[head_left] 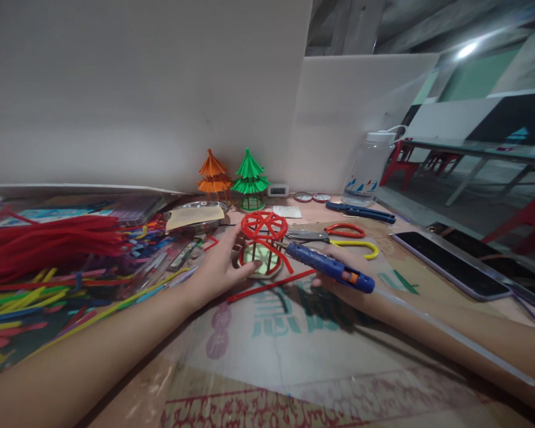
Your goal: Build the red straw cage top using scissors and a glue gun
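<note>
A small pavilion frame with a red spoked top, brown posts and a pale base stands on the printed sheet. My left hand grips it from the left, thumb at the base and fingers partly hidden behind. In my right hand is a blue glue gun, its nozzle close to the frame's right side below the red top. A clear glue stick trails from its back end. One red strip bends down from the frame. Another red pipe cleaner lies in front of it.
Orange and green pavilion models stand by the wall. Scissors, blue pliers, a water bottle and a phone are at right. Pipe cleaners pile up at left, near a metal dish.
</note>
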`<state>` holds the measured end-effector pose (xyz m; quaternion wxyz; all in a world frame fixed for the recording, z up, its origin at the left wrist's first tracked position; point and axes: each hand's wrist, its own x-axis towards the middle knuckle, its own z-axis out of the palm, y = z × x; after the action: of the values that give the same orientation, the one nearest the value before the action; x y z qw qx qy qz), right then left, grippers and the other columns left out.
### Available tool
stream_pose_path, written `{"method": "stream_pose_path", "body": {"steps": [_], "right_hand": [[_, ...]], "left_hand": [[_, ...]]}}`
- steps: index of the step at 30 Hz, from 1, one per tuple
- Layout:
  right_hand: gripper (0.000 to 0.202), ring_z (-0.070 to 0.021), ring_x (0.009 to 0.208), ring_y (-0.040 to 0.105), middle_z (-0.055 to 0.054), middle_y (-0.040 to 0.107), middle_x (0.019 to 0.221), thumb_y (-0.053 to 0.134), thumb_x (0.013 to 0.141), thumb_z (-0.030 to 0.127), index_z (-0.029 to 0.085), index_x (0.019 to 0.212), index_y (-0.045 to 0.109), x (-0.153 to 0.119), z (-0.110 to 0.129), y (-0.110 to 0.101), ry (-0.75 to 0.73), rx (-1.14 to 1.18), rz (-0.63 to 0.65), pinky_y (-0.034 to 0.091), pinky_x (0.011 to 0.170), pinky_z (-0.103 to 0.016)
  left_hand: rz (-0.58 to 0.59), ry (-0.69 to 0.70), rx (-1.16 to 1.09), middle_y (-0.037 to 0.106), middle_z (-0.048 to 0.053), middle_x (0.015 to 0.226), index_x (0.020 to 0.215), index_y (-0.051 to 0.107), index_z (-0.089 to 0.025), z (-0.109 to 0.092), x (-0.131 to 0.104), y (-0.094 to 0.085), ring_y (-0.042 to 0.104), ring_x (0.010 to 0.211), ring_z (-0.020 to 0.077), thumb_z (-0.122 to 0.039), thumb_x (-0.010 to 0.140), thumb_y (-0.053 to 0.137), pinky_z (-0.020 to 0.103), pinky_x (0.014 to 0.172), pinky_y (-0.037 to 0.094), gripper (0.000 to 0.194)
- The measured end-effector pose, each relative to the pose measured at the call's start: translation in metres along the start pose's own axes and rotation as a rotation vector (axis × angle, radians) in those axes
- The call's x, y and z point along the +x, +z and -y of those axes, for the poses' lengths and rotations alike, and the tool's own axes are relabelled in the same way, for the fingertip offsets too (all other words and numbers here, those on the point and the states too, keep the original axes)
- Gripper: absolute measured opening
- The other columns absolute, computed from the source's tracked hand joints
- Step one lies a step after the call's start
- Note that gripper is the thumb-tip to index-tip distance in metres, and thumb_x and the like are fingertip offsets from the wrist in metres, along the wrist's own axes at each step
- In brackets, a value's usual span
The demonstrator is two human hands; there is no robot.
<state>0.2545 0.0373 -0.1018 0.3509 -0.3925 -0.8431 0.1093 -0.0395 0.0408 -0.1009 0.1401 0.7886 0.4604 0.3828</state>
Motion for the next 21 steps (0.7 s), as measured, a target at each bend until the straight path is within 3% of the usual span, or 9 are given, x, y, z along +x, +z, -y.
{"method": "stream_pose_path", "body": {"steps": [21], "right_hand": [[0.023, -0.0169, 0.062, 0.062, 0.0, 0.068, 0.076, 0.074, 0.08, 0.044, 0.023, 0.084, 0.066, 0.0005, -0.0009, 0.0005, -0.011, 0.072, -0.004, 0.047, 0.055, -0.028]], "left_hand": [[0.003, -0.016, -0.013, 0.063, 0.011, 0.123, 0.141, 0.04, -0.019, -0.0006, -0.0003, 0.0005, 0.063, 0.108, 0.027, -0.034, 0.081, 0.07, 0.043, 0.097, 0.051, 0.069]]}}
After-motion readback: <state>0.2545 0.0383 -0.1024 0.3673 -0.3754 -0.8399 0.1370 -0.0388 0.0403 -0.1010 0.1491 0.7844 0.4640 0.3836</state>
